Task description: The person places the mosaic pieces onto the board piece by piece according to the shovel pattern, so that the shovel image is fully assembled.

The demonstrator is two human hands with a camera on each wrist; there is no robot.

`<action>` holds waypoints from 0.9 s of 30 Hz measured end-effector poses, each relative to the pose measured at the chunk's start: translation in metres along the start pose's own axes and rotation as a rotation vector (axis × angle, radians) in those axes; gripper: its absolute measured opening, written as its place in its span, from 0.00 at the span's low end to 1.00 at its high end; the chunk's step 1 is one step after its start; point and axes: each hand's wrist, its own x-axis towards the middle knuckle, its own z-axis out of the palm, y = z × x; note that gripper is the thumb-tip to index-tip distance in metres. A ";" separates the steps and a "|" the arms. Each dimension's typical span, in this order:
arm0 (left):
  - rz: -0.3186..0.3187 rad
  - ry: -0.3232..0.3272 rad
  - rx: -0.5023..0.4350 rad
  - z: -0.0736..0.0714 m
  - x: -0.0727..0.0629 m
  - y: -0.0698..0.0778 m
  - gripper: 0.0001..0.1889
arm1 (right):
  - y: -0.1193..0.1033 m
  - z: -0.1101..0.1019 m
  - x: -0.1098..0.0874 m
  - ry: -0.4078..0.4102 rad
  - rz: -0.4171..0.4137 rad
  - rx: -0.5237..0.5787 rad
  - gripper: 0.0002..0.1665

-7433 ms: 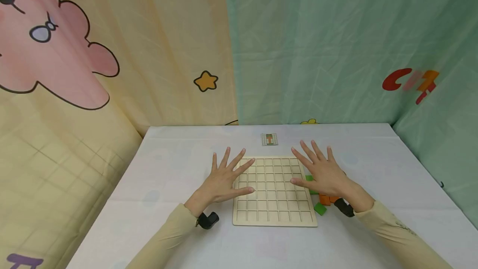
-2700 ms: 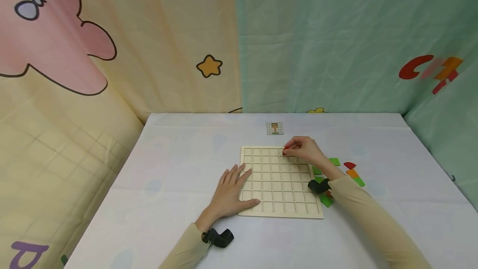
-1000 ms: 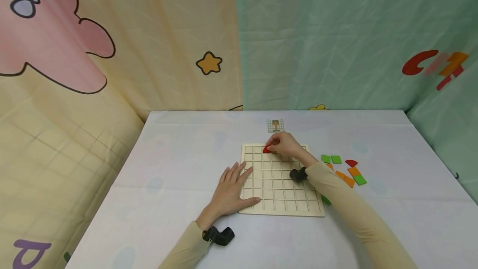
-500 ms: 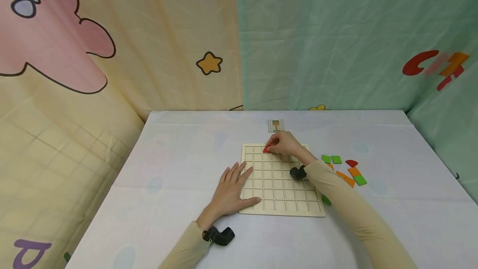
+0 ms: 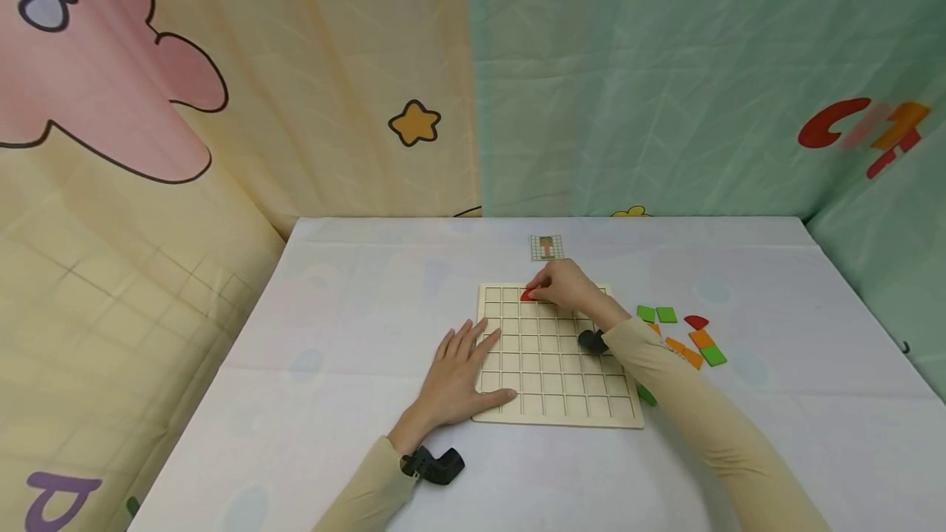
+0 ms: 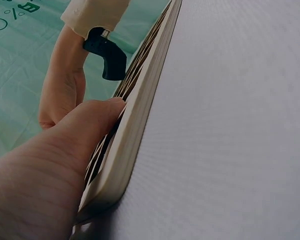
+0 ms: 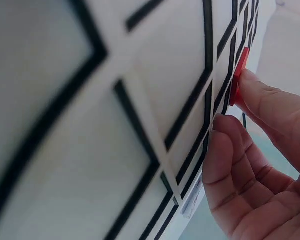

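A pale wooden grid board (image 5: 543,385) lies on the white-covered table. My left hand (image 5: 452,376) rests on its left edge with the fingers spread; the left wrist view shows the thumb (image 6: 97,117) lying along the rim. Over the board's far row, left of its middle, my right hand (image 5: 567,286) pinches a red tile (image 5: 526,296). Close up in the right wrist view, a fingertip presses the red tile (image 7: 237,77) near a grid cell, while the other fingers curl against the board. Part of the tile is hidden by the fingers.
Right of the board lie loose tiles: several green ones (image 5: 667,315), orange ones (image 5: 700,339) and a red fan-shaped tile (image 5: 696,323). My right sleeve (image 5: 687,392) covers some of that area. A small printed card (image 5: 546,248) lies beyond the board.
Both hands were spread over the board at first. The left then settled on its edge; the right took a red tile and carried it leftward along the far row. It has barely moved for a second.
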 end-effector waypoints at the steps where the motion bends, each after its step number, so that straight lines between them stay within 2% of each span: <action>1: 0.001 0.000 0.002 0.000 0.000 0.000 0.48 | 0.000 0.000 0.000 -0.002 -0.001 -0.002 0.09; 11: -0.001 -0.006 0.013 -0.001 0.000 -0.001 0.47 | 0.005 0.002 -0.001 0.015 -0.019 -0.018 0.11; 19: -0.017 -0.029 0.011 0.001 0.002 0.000 0.48 | 0.010 -0.010 -0.013 -0.033 -0.025 0.088 0.17; 27: -0.023 -0.024 0.014 0.000 0.000 0.000 0.48 | 0.025 -0.026 -0.032 0.047 -0.010 0.097 0.17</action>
